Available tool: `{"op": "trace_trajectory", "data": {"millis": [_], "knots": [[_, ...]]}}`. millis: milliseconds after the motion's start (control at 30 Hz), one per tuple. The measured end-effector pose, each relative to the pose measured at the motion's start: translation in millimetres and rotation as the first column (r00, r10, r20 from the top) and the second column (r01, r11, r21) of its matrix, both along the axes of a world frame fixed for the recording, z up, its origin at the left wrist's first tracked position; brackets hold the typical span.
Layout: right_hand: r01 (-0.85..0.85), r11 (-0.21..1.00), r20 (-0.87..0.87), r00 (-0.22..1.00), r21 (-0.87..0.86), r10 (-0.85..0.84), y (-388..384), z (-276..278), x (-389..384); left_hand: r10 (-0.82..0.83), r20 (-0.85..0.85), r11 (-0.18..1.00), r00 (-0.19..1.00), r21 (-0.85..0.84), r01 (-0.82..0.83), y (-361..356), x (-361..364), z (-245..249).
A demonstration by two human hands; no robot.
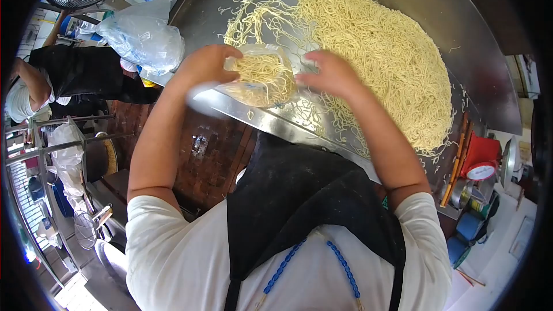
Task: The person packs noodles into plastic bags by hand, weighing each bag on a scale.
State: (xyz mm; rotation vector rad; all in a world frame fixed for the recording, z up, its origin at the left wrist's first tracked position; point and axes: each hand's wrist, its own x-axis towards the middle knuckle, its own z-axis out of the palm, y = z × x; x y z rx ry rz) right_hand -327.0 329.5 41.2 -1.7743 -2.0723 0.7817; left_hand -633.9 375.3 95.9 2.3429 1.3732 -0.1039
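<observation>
A clear plastic bag (259,97) filled with pale yellow noodles (262,70) is at the near edge of the steel table, its mouth facing up. My left hand (208,68) grips the bag's left side, thumb and fingers around its rim. Below that hand a whitish patch is smeared by motion. To the right of the bag, my right hand (331,74) has its thumb and fingers apart, with nothing visible between them. Beside it spreads a large heap of loose noodles (380,57), with thinner strands trailing behind the bag.
The steel table (199,20) has raised metal walls. Clear plastic bags (144,34) lie at its left end. A red scale (481,155) and wooden sticks (458,158) are at the right. Another person in a black apron (75,72) stands at the left, near metal racks.
</observation>
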Motion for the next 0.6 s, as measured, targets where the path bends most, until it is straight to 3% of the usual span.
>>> {"op": "trace_trajectory", "data": {"millis": [67,100,167,200,267,367,400,433,500,533,600], "knots": [[-0.178,0.978,0.125,0.973,-0.11,0.192,3.0,-29.9,-31.9,0.265,0.221,0.961,0.939,-0.142,-0.238,-2.9,-2.6,2.7],[-0.179,0.978,0.128,0.973,-0.108,0.192,5.1,-25.4,-42.1,0.265,0.224,0.961,0.938,-0.14,-0.238,-2.1,-4.1,-5.8],[-0.27,0.9,0.067,0.948,-0.343,0.31,13.9,-4.0,-60.1,0.23,0.502,0.946,0.834,0.088,-0.313,2.0,-8.7,-30.1],[-0.278,0.896,0.071,0.945,-0.348,0.32,17.2,14.7,-72.9,0.188,0.59,0.958,0.785,0.065,-0.278,-2.1,3.2,-26.3],[-0.386,0.913,-0.099,0.922,-0.132,0.375,18.1,48.7,-91.8,0.143,0.684,0.971,0.716,0.044,-0.236,-24.2,54.7,3.5],[-0.458,0.871,-0.025,0.887,-0.176,0.461,55.3,36.5,-78.4,0.127,0.715,0.978,0.688,0.025,-0.206,-29.4,77.3,32.4],[-0.447,0.838,-0.004,0.883,-0.313,0.47,55.6,59.2,-63.7,0.1,0.71,0.982,0.698,0.044,-0.185,-25.4,72.5,29.1],[-0.442,0.841,0.007,0.884,-0.312,0.467,56.4,58.9,-48.2,0.094,0.716,0.982,0.692,0.048,-0.183,-21.4,66.7,23.1],[-0.226,0.847,0.032,0.961,-0.48,0.274,61.5,54.0,-25.0,0.259,0.745,0.966,0.615,-0.182,-0.185,-13.8,58.7,5.4],[-0.223,0.847,0.038,0.961,-0.483,0.275,54.5,65.4,-23.9,0.25,0.756,0.966,0.605,-0.152,-0.209,-13.5,60.9,-5.4],[-0.012,0.83,0.083,0.994,-0.558,0.07,34.3,89.0,-20.8,0.232,0.784,0.971,0.576,-0.147,-0.191,-10.7,70.5,-15.9]]}}
